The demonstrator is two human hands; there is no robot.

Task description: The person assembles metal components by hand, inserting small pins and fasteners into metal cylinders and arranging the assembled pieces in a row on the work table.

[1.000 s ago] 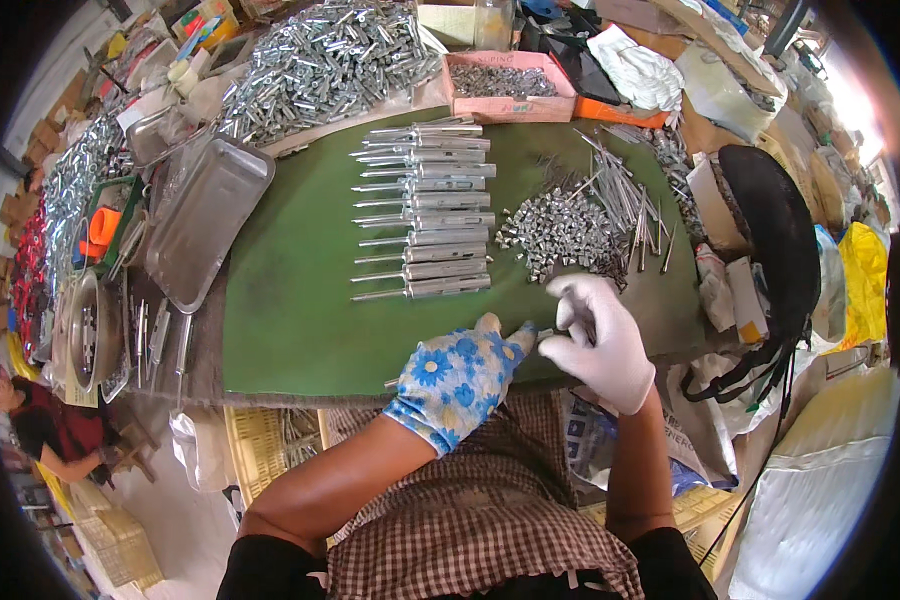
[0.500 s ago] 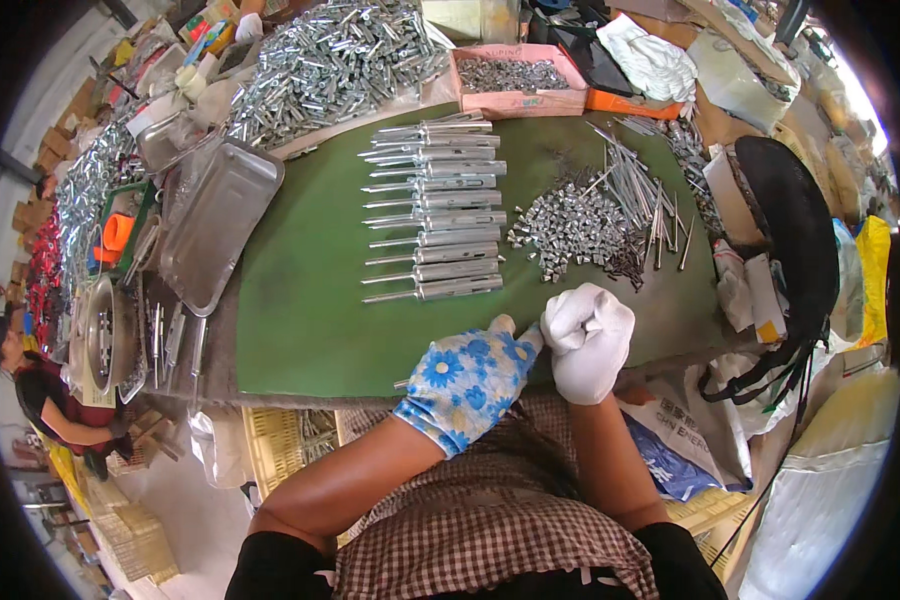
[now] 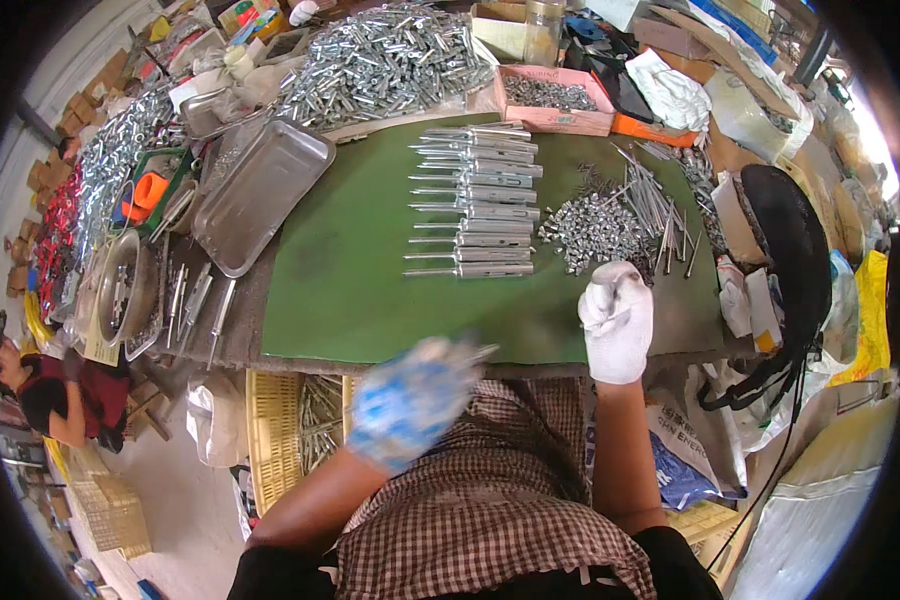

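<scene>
mat [image 3: 370, 290]: green, covers table centre
bolt row [image 3: 475, 200]: long silver anchor bolts, parallel, 12 o'clock
nut pile [image 3: 595, 230]: small, silver, 1 o'clock
right hand [image 3: 618, 320]: white glove, fist closed, contents unclear
left hand [image 3: 410, 395]: blue floral glove, blurred, grip unclear; hands apart

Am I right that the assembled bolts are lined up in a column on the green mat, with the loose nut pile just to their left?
Not quite. The head view shows the column of assembled bolts on the green mat, but the loose nut pile lies just to their right, beyond the white-gloved right hand, not to their left.
</scene>
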